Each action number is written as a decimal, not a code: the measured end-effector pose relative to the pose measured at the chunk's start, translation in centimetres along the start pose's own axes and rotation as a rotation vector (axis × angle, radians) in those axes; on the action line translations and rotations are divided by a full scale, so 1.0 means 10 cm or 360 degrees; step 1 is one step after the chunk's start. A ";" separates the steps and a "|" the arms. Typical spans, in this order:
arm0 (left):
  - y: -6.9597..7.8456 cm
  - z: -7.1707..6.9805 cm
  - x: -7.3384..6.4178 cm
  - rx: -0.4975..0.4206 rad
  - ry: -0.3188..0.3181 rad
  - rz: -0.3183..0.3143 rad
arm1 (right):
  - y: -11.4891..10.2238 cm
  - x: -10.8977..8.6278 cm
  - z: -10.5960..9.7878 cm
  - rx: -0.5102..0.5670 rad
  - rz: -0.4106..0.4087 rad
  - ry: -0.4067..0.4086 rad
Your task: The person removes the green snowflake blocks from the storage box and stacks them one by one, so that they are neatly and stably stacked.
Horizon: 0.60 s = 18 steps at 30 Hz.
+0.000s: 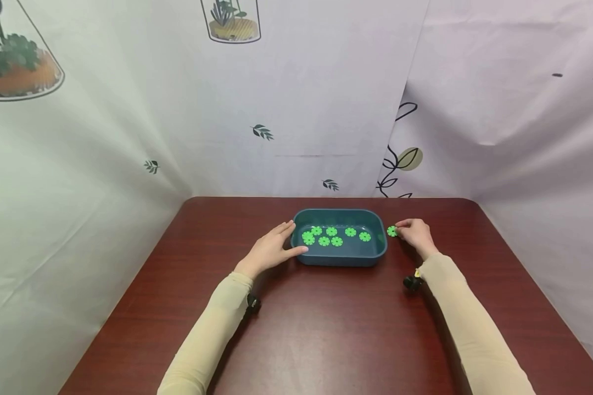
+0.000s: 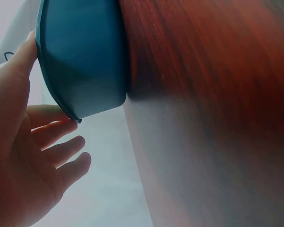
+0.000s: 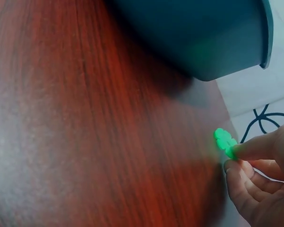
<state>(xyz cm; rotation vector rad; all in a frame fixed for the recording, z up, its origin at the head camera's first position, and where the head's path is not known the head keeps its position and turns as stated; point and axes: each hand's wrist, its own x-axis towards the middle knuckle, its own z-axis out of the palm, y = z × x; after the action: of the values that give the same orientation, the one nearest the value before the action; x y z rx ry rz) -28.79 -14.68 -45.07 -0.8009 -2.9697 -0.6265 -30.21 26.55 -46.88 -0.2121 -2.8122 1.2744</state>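
Observation:
A dark teal rectangular tub (image 1: 343, 261) stands toward the far side of the table, with several green flower-shaped discs (image 1: 336, 241) lying flat on its floor. At the tub's left end is my left hand (image 1: 269, 249), fingers extended and touching the rim. The left wrist view shows that hand (image 2: 33, 137) with its thumb and fingertips against the tub's rim (image 2: 43, 61). Just right of the tub, my right hand (image 1: 417, 236) pinches one green flower-shaped disc (image 1: 392, 231) between thumb and fingers. In the right wrist view this disc (image 3: 223, 139) is tilted above the table, apart from the tub (image 3: 203, 42).
The reddish-brown wooden table (image 1: 316, 329) has rounded far corners. Behind and beside it hangs pale cloth (image 1: 326, 109) printed with plants. A small black device (image 1: 412, 283) sits at the right wrist, and another black device (image 1: 253, 303) at the left.

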 end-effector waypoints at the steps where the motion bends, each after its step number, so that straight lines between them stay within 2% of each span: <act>1: 0.00 0.00 0.00 0.0001 0.0001 0.0003 | 0.00 0.00 0.00 0.0000 0.0005 -0.0001; 18: -0.02 0.02 0.01 -0.0018 0.0000 0.0006 | 0.00 0.00 0.03 -0.0082 0.0030 0.0033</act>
<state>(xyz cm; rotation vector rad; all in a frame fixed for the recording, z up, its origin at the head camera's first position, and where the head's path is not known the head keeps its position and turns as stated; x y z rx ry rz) -28.99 -14.71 -45.31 -0.8072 -2.9662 -0.6443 -30.24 26.37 -47.10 -0.2533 -2.8345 1.1967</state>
